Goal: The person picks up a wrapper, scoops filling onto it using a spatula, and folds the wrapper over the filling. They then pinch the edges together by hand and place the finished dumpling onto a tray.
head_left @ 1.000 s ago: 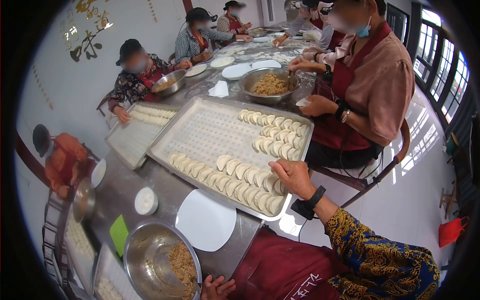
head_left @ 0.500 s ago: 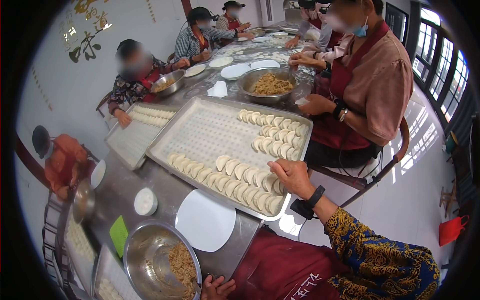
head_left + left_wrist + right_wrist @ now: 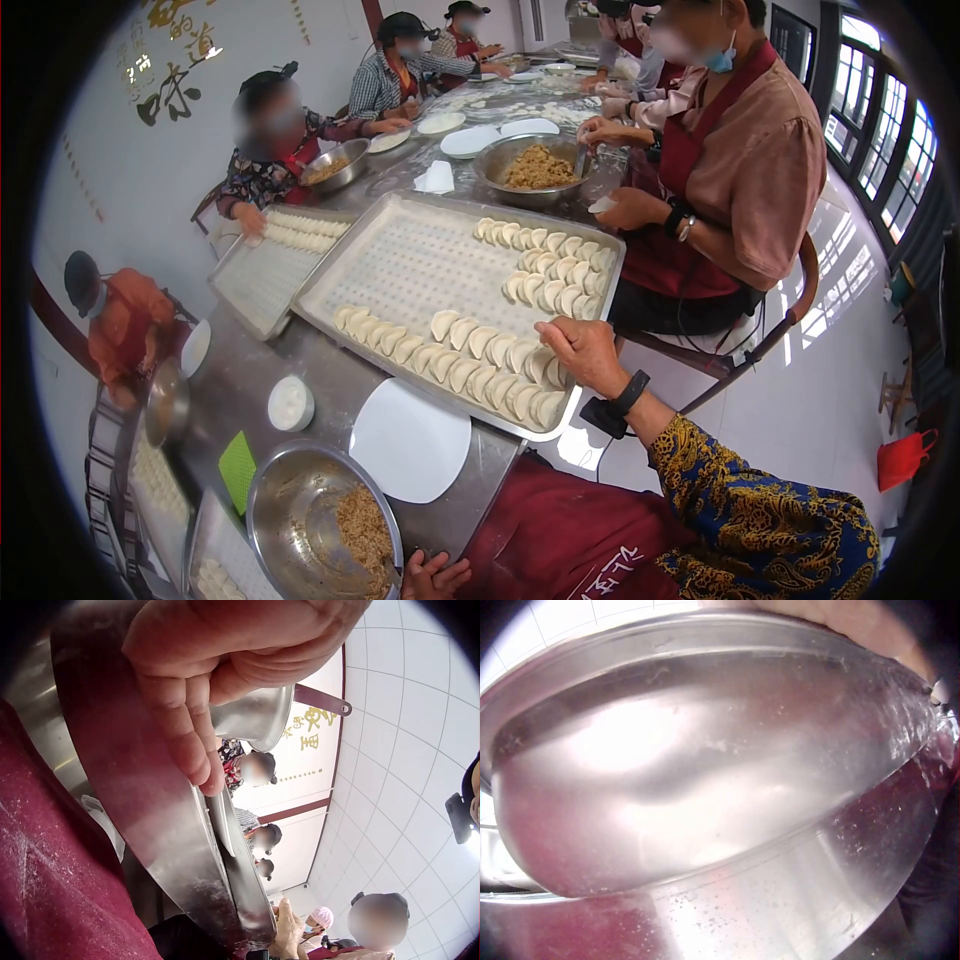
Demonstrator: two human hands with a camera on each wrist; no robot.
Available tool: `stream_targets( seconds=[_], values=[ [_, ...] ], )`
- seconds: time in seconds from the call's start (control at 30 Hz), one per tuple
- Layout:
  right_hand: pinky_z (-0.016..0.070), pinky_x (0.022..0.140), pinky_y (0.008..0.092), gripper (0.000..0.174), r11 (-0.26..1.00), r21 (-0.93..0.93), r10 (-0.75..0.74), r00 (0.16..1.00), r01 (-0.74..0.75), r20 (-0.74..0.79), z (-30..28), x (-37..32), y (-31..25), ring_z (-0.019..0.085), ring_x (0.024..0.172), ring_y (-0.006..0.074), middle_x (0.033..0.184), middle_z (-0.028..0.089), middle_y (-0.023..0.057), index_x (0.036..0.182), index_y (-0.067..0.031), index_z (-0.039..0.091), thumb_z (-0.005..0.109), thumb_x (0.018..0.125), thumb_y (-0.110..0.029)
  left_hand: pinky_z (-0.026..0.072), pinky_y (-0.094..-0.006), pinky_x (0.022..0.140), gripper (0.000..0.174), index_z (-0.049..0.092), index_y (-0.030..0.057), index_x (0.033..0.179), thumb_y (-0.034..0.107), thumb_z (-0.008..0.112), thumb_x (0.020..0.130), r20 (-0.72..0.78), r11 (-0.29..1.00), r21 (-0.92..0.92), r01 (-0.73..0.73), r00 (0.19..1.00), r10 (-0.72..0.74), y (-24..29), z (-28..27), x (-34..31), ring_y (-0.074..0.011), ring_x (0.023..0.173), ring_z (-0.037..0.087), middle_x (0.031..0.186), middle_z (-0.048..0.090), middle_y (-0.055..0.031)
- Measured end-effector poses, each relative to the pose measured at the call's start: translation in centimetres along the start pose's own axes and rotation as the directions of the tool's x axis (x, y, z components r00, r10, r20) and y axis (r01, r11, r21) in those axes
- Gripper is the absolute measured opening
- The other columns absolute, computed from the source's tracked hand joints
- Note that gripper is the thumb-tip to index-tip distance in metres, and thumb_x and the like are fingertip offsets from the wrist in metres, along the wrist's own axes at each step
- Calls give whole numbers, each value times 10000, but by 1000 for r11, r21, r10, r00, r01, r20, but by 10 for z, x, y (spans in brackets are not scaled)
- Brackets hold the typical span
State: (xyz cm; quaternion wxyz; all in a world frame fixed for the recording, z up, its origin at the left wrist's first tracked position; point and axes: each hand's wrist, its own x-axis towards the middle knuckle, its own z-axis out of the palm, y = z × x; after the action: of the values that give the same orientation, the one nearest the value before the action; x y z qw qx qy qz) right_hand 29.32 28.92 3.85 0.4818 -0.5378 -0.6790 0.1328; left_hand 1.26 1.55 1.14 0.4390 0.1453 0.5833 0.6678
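Note:
My right hand (image 3: 587, 358) lies loosely over the rim of the large steel tray (image 3: 400, 215) at its near right corner. Rows of folded dumplings (image 3: 480, 350) sit on the tray beside these fingers. The right wrist view is filled by the tray's outer wall (image 3: 705, 765), with part of that hand along the top. Low in the head view, my left hand (image 3: 436, 578) is beside the steel bowl (image 3: 300, 500) of minced filling (image 3: 365, 530). Its bent, relaxed fingers (image 3: 187, 742) touch the steel table edge (image 3: 172, 847) in the left wrist view.
A white plate (image 3: 412, 440) lies between bowl and tray. Left of it are a small cup of white paste (image 3: 291, 403) and a green mat (image 3: 238, 470). A person in pink (image 3: 770, 170) sits at the right by another filling bowl (image 3: 530, 192). More people work around the table.
My hands stay where they are. The person at the right works a spoon in the filling bowl. Across the table, the person in the floral sleeve moves a hand slightly along the smaller tray.

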Motion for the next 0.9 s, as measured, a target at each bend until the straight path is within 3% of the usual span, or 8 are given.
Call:
stream_targets(
  seconds=[0.77, 0.83, 0.9],
  values=[
    [467, 518, 373, 336, 1000, 8, -15, 1000, 15, -8, -1, 0, 0, 610, 535, 299, 639, 628, 136, 710, -45, 661, 644, 944, -286, 620, -348, 605, 421, 504, -87, 1269, 237, 551, 1004, -34, 999, 36, 17, 999, -15, 5, 7, -4, -335, 745, 723, 1016, 668, -242],
    [488, 520, 327, 320, 999, -50, -10, 999, 11, 33, -3, 0, 1, 654, 549, 209, 662, 677, 113, 787, -25, 704, 631, 958, -285, 619, -345, 605, 421, 504, -88, 1269, 236, 550, 1004, -36, 999, 36, 22, 999, -20, 5, 7, -4, -334, 745, 723, 1016, 668, -241],
    [487, 520, 328, 320, 999, -47, -9, 999, 11, 33, -3, 0, 0, 655, 551, 210, 663, 677, 114, 787, -24, 704, 630, 958, -284, 621, -351, 598, 417, 504, -88, 1268, 235, 543, 1007, -34, 999, 41, 13, 999, -12, 4, 6, -3, -340, 748, 724, 1016, 669, -248]
  ],
)
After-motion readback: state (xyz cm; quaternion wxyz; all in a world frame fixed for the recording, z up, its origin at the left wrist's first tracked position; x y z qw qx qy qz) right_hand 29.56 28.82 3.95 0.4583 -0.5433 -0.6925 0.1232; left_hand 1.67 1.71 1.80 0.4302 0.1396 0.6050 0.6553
